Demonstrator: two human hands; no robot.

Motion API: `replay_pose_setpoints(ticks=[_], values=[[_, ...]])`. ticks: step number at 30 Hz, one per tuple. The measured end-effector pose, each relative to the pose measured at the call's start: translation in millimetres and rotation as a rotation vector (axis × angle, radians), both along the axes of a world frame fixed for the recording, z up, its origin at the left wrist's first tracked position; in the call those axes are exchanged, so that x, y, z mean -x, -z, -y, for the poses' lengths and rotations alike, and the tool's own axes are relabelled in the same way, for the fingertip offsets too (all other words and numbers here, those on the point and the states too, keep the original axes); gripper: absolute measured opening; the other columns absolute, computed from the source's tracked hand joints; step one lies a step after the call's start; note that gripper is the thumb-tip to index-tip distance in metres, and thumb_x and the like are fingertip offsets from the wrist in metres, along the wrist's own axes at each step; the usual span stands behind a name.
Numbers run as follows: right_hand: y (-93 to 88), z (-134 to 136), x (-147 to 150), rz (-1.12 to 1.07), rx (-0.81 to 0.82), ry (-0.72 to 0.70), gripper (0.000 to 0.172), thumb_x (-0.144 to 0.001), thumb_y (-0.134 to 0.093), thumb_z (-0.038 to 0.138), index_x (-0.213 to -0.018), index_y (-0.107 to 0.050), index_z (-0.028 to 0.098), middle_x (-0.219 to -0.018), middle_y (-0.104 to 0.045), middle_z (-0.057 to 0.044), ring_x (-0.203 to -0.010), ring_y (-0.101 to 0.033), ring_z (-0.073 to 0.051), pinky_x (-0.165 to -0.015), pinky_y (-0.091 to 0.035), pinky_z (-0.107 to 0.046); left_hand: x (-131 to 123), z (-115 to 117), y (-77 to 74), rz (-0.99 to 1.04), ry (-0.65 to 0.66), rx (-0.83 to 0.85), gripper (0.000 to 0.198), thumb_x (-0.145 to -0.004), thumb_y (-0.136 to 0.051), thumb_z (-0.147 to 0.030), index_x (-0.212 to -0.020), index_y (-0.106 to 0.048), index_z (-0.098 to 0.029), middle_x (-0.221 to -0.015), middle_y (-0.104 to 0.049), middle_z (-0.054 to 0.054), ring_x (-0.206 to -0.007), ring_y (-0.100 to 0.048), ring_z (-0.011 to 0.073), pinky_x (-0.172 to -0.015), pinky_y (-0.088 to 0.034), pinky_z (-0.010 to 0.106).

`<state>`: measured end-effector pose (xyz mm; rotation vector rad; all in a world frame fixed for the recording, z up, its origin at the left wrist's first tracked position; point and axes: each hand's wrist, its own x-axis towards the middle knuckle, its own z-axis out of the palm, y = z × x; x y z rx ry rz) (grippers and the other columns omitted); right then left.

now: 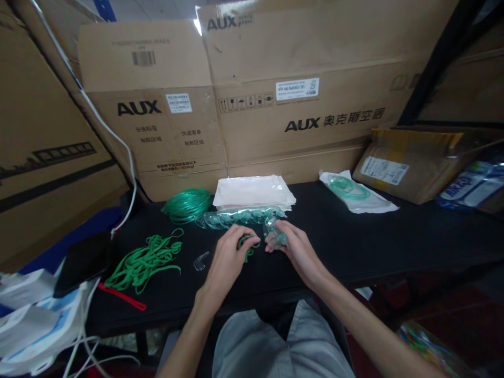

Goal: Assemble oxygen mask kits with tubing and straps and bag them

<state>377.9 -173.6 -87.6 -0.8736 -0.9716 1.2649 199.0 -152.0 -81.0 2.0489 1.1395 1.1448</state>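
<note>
My left hand [230,252] is closed in a pinch on a thin green elastic strap [249,245] above the black table [354,247]. My right hand [291,244] grips a clear greenish plastic mask [274,233], fingers wrapped round it. The strap runs between the two hands. Just behind them lies a row of several more clear masks [236,216].
A pile of green straps [147,260] lies at the left, a coil of green tubing [187,205] behind it. A stack of white bags [254,191], a bagged mask [350,191], small metal clips [200,261], a red strip [122,295], a dark tablet [84,260]. Cardboard boxes [299,94] wall the back.
</note>
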Motion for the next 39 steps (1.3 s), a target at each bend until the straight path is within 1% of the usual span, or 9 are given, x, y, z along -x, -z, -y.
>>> replay_pose_setpoints(ticks=[4, 7, 11, 14, 18, 22, 29, 33, 39], values=[[2.5, 3.5, -2.6, 0.007, -0.012, -0.014, 0.033, -0.092, -0.067, 0.051, -0.086, -0.067, 0.018, -0.073, -0.071, -0.002, -0.064, -0.067, -0.017, -0.068, -0.053, -0.032, 0.6, -2.8, 2.8, 0.141, 0.018, 0.132, 0.014, -0.089, -0.069, -0.033, -0.089, -0.06, -0.022, -0.078, -0.069, -0.001, -0.07, -0.067, 0.0166, -0.066, -0.049, 0.026], [2.4, 6.4, -4.5, 0.017, -0.026, -0.04, 0.035, -0.092, -0.067, 0.052, -0.089, -0.068, 0.017, -0.074, -0.07, -0.002, -0.063, -0.066, -0.017, -0.067, -0.053, -0.032, 1.0, -4.4, 3.9, 0.23, 0.046, 0.196, 0.021, -0.084, -0.072, -0.035, -0.087, -0.056, -0.021, -0.077, -0.072, 0.0, -0.073, -0.071, 0.0181, -0.069, -0.053, 0.026], [0.6, 7.6, -3.5, 0.036, -0.04, -0.059, 0.037, -0.091, -0.067, 0.054, -0.088, -0.068, 0.017, -0.076, -0.071, -0.003, -0.065, -0.068, -0.018, -0.067, -0.053, -0.033, 0.7, -5.7, 0.9, 0.295, 0.05, 0.233, 0.027, -0.079, -0.077, -0.036, -0.095, -0.063, -0.019, -0.081, -0.074, 0.002, -0.077, -0.073, 0.0198, -0.071, -0.055, 0.027], [-0.3, 7.7, -2.5, 0.048, -0.048, -0.054, 0.036, -0.091, -0.067, 0.053, -0.09, -0.069, 0.018, -0.078, -0.071, -0.002, -0.065, -0.068, -0.017, -0.067, -0.053, -0.032, 0.4, -6.0, -1.6, 0.298, 0.052, 0.245, 0.03, -0.081, -0.076, -0.037, -0.103, -0.071, -0.018, -0.087, -0.075, 0.005, -0.078, -0.074, 0.0206, -0.07, -0.055, 0.028], [0.4, 7.5, -2.6, 0.065, -0.052, -0.046, 0.034, -0.09, -0.069, 0.053, -0.096, -0.07, 0.019, -0.077, -0.07, -0.001, -0.063, -0.067, -0.017, -0.065, -0.052, -0.032, -0.7, -6.2, -2.0, 0.292, 0.04, 0.227, 0.024, -0.087, -0.072, -0.04, -0.093, -0.076, -0.017, -0.085, -0.075, 0.005, -0.074, -0.07, 0.0186, -0.072, -0.054, 0.028], [0.6, 7.3, -2.8, 0.077, -0.055, -0.047, 0.035, -0.089, -0.07, 0.054, -0.094, -0.072, 0.019, -0.077, -0.07, -0.001, -0.063, -0.067, -0.017, -0.065, -0.052, -0.031, -2.9, -5.5, -1.0, 0.313, 0.065, 0.26, 0.025, -0.09, -0.069, -0.042, -0.091, -0.07, -0.016, -0.079, -0.076, 0.005, -0.07, -0.069, 0.0182, -0.068, -0.053, 0.027], [0.1, 6.9, -2.1, 0.085, -0.073, -0.047, 0.036, -0.089, -0.07, 0.053, -0.101, -0.073, 0.018, -0.076, -0.07, 0.0, -0.062, -0.066, -0.016, -0.064, -0.053, -0.032, -0.6, -3.6, -5.0, 0.32, 0.138, 0.343, 0.037, -0.087, -0.074, -0.04, -0.118, -0.074, -0.018, -0.092, -0.081, 0.005, -0.08, -0.072, 0.0189, -0.075, -0.055, 0.028], [1.3, 6.4, -2.6, 0.094, -0.083, -0.032, 0.037, -0.088, -0.072, 0.052, -0.106, -0.072, 0.019, -0.074, -0.069, 0.001, -0.062, -0.068, -0.017, -0.064, -0.054, -0.032, 0.1, -4.0, -6.3, 0.321, 0.125, 0.334, 0.027, -0.083, -0.079, -0.038, -0.102, -0.081, -0.018, -0.097, -0.081, 0.005, -0.09, -0.073, 0.0224, -0.084, -0.054, 0.03], [2.4, 5.5, -2.7, 0.092, -0.076, -0.011, 0.037, -0.087, -0.074, 0.05, -0.107, -0.07, 0.02, -0.07, -0.066, 0.003, -0.064, -0.07, -0.018, -0.064, -0.055, -0.033, -3.2, -3.6, -7.4, 0.347, 0.099, 0.321, 0.02, -0.076, -0.083, -0.034, -0.086, -0.079, -0.018, -0.091, -0.08, 0.004, -0.091, -0.072, 0.0229, -0.084, -0.054, 0.03]])
